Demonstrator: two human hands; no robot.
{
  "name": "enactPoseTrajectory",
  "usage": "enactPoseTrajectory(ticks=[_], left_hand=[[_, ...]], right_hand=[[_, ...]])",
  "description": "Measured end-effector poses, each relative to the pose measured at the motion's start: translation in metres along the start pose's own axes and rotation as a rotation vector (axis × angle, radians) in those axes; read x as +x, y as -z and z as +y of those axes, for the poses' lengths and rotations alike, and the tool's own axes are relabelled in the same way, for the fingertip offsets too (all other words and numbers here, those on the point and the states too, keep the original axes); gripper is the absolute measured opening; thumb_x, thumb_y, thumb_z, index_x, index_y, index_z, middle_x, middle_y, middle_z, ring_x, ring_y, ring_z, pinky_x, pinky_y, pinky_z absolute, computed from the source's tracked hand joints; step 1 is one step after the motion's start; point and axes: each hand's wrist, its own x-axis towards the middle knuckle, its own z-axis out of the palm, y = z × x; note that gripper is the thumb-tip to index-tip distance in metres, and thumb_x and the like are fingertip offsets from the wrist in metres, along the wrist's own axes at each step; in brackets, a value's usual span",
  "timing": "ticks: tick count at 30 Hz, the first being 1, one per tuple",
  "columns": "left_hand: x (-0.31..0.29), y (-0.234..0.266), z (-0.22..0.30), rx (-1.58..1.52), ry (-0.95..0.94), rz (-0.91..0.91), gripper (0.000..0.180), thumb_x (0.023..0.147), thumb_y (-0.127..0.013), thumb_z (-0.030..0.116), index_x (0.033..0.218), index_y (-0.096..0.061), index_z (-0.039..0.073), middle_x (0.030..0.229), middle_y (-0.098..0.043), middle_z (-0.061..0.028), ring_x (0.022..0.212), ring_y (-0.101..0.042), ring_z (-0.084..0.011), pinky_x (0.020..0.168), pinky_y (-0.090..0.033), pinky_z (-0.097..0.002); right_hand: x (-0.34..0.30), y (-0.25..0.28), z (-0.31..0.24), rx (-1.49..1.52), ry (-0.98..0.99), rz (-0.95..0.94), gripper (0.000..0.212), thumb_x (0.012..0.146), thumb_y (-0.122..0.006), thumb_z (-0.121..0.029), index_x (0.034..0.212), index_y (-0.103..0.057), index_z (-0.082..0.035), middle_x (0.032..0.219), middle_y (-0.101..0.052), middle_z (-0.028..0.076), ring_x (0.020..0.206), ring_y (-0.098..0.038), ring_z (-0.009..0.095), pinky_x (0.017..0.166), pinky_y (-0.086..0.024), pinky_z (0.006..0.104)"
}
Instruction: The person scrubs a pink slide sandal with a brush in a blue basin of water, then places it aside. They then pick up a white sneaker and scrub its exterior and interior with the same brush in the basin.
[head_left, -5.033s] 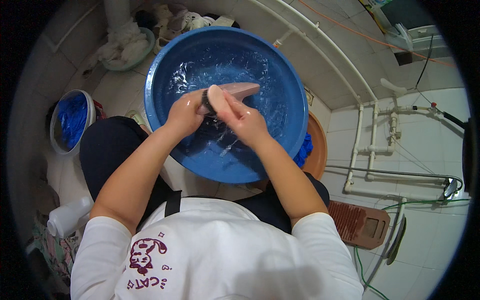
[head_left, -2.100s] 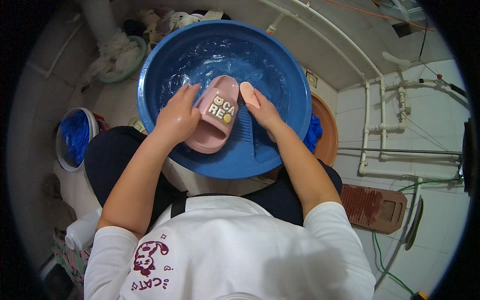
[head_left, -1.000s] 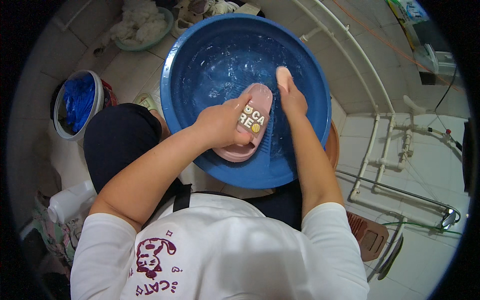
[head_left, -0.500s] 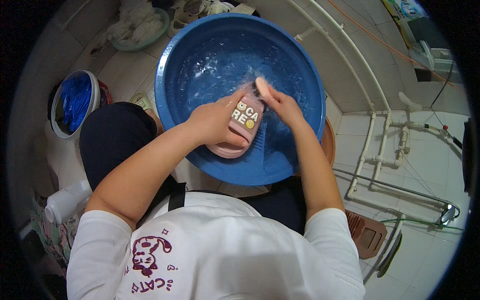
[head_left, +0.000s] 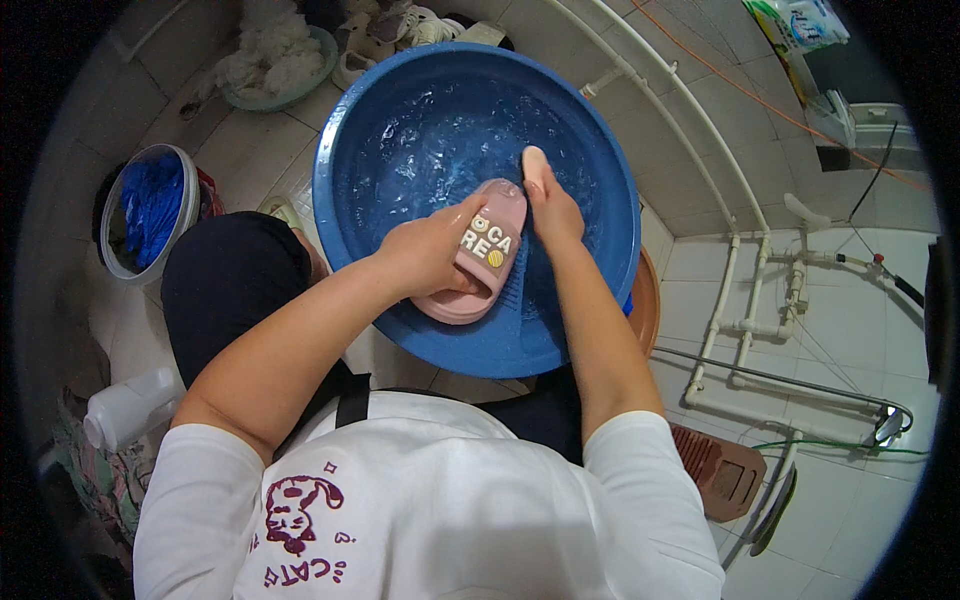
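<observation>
Over the blue basin (head_left: 572, 325), the pink slipper (head_left: 487, 245) is clamped by the fingers of the left hand (head_left: 430, 254); the brush (head_left: 535, 159) is gripped by those of the right hand (head_left: 555, 213), near the slipper's far end. Short, low strokes would seem best applied.

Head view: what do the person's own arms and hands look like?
The left hand and right hand are both ungloved, with no watch or bracelet visible. The left sleeve and right sleeve are white, plain and short, leaving both forearms bare.
</observation>
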Motion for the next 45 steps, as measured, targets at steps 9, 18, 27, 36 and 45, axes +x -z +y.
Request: enactPoseTrajectory(ticks=[9,18,27,36,45], left_hand=[[0.001,-0.003,-0.004,0.007,-0.002,0.006,0.103,0.058,-0.082,0.03,0.14,-0.021,0.014,0.128,-0.047,-0.0137,0.109,-0.053,-0.0314,0.088,-0.046,-0.0381],[0.004,-0.007,-0.008,-0.013,-0.003,0.033,0.085,0.068,-0.073,0.025,0.137,-0.025,0.019,0.123,-0.052,-0.0143,0.105,-0.055,-0.0332,0.084,-0.047,-0.0398],[0.01,-0.015,-0.016,-0.268,0.149,0.086,0.068,0.08,-0.046,0.002,0.141,-0.023,0.022,0.12,-0.053,-0.0198,0.107,-0.054,-0.0354,0.087,-0.043,-0.0389],[0.011,-0.015,-0.018,-0.359,0.203,0.171,0.066,0.081,-0.044,0.0,0.142,-0.022,0.014,0.123,-0.052,-0.0218,0.113,-0.051,-0.0354,0.093,-0.04,-0.0372],[0.012,-0.013,-0.015,-0.141,0.137,0.094,0.071,0.077,-0.047,-0.001,0.14,-0.023,0.019,0.114,-0.057,-0.0218,0.103,-0.056,-0.0371,0.085,-0.044,-0.041]], right_hand=[[0.038,-0.045,0.086,0.105,0.149,-0.16,0.049,0.089,-0.048,-0.036,0.13,-0.045,-0.009,0.121,-0.054,0.019,0.111,-0.053,0.033,0.094,-0.04,0.0369],[-0.009,-0.005,0.039,0.201,0.319,-0.101,0.054,0.086,-0.053,-0.041,0.133,-0.043,-0.017,0.119,-0.056,0.018,0.108,-0.055,0.033,0.091,-0.042,0.0382],[0.007,-0.038,0.087,-0.028,-0.036,-0.142,0.049,0.091,-0.04,-0.042,0.136,-0.036,-0.026,0.117,-0.055,0.023,0.107,-0.053,0.039,0.091,-0.041,0.0427],[-0.08,0.024,0.023,0.842,0.465,-0.096,0.055,0.085,-0.062,-0.03,0.131,-0.044,-0.007,0.125,-0.052,0.018,0.114,-0.053,0.025,0.093,-0.041,0.0306],[-0.084,0.035,0.026,0.516,0.572,0.054,0.049,0.084,-0.06,-0.038,0.128,-0.051,-0.018,0.114,-0.06,0.013,0.099,-0.061,0.024,0.08,-0.048,0.0316]])
